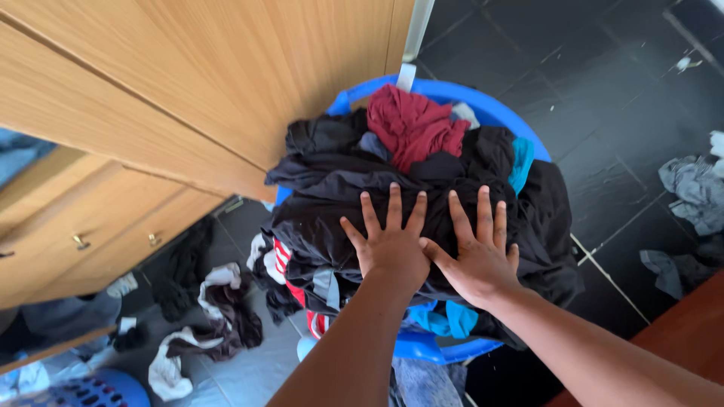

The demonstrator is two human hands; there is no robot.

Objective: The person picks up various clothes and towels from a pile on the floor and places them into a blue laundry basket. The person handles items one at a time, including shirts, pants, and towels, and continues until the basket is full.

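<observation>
Pressing flat, fingers spread, left hand [392, 245] and right hand [477, 256] on soft, heaped dark clothes [354, 192]; gripping nothing; probably bunching easily.

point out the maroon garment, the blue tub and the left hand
maroon garment [413, 124], head view, middle of the bunched cloth
blue tub [483, 102], head view, far rim
left hand [391, 245], head view, back of the hand

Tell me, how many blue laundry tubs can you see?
2: one tub heaped with dark clothes under the left hand and right hand; another at the bottom-left corner, partly cut off.
</observation>
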